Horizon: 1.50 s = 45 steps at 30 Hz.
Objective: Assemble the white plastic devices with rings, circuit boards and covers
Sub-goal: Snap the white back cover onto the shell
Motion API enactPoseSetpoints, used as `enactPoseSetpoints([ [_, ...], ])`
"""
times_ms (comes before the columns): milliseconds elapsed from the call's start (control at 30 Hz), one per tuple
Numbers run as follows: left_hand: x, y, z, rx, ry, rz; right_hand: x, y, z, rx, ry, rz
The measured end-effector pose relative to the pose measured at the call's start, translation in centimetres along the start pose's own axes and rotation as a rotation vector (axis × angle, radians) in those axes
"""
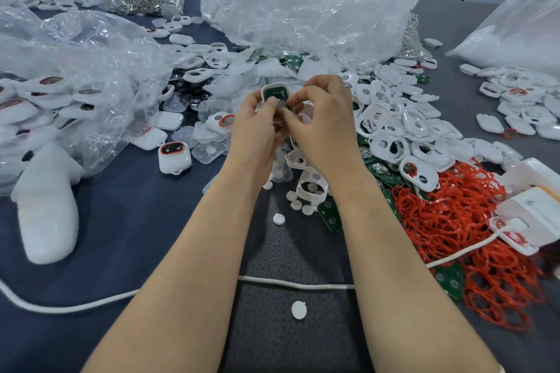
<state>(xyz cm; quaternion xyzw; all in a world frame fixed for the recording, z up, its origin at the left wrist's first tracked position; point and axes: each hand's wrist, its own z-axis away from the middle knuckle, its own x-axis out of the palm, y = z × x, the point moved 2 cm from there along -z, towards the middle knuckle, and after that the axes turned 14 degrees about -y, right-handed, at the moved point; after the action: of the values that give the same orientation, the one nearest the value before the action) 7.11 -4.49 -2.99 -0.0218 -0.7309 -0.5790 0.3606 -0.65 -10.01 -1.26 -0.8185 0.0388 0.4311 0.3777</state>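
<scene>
- Left hand [256, 118] grips a white shell [275, 94] with a green board inside.
- Right hand [325, 118] pinches a small part at the shell's near edge.

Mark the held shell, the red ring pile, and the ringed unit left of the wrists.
held shell [272, 86]: head view, top white rim.
red ring pile [448, 215]: head view, middle of pile.
ringed unit [175, 163]: head view, white front wall.

Fingers [306, 94] hide casing [274, 85] bottom (mostly).
</scene>
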Motion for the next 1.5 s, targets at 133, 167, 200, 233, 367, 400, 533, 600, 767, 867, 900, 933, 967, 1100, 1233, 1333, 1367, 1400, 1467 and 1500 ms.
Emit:
enactPoseSetpoints([
  [133,-0.3,0.1,-0.1,-0.007,0.015,0.029,-2.1,0.9,-0.2,0.079,0.099,-0.066],
  [167,-0.3,0.1,-0.1,-0.009,0.016,0.044,-2.7,1.4,-0.1,0.133,0.135,-0.088],
  [200,-0.4,0.2,-0.1,-0.011,0.018,0.050,-3.2,1.9,0.0,0.188,0.154,-0.102],
  [233,-0.4,0.2,-0.1,-0.014,0.020,0.051,-3.5,2.4,0.1,0.240,0.143,-0.098],
  [367,-0.3,0.2,-0.1,-0.022,0.030,0.067,-3.2,3.0,0.3,0.361,-0.089,-0.012],
  [400,-0.3,0.2,-0.1,-0.023,0.034,0.075,-3.1,2.9,0.3,0.373,-0.133,-0.011],
  [533,-0.3,0.2,-0.1,-0.024,0.021,0.082,-3.0,3.1,0.2,0.400,-0.272,0.064],
  [600,-0.2,0.2,-0.1,-0.031,0.010,0.087,-3.1,3.3,0.3,0.413,-0.276,0.071],
  [767,0.0,0.2,0.0,-0.047,-0.006,0.090,-4.3,2.9,0.0,0.296,-0.035,-0.358],
  [867,0.1,0.0,0.0,-0.036,0.003,0.035,-3.3,1.6,0.1,0.268,-0.095,-0.837],
  [900,0.1,-0.1,-0.1,-0.034,0.004,0.010,-2.7,1.2,0.1,0.265,-0.126,-0.887],
  [933,0.1,-0.2,-0.2,-0.034,0.006,-0.004,-2.0,1.0,0.0,0.265,-0.144,-0.882],
  [967,0.1,-0.2,-0.2,-0.036,0.013,-0.001,-1.5,0.8,0.0,0.266,-0.149,-0.852],
  [1100,0.2,-0.2,-0.4,-0.045,0.059,0.080,-0.5,0.6,-0.1,0.290,-0.119,-0.715],
  [1233,0.3,-0.3,-0.4,-0.026,0.058,0.063,-0.4,0.6,-0.1,0.278,-0.060,-0.611],
  [1333,0.3,-0.3,-0.3,-0.019,0.055,0.067,-0.2,0.5,0.0,0.292,-0.042,-0.566],
  [1367,0.4,-0.3,-0.3,-0.017,0.054,0.074,-0.1,0.6,-0.1,0.301,-0.039,-0.570],
  [1400,0.3,-0.3,-0.2,-0.017,0.056,0.072,-0.1,0.6,-0.1,0.306,-0.034,-0.565],
  [1467,0.3,-0.4,-0.2,-0.019,0.060,0.046,0.0,0.7,-0.1,0.304,-0.027,-0.535],
  [1500,0.3,-0.4,-0.2,-0.020,0.060,0.030,0.0,0.7,-0.1,0.298,-0.023,-0.524],
])
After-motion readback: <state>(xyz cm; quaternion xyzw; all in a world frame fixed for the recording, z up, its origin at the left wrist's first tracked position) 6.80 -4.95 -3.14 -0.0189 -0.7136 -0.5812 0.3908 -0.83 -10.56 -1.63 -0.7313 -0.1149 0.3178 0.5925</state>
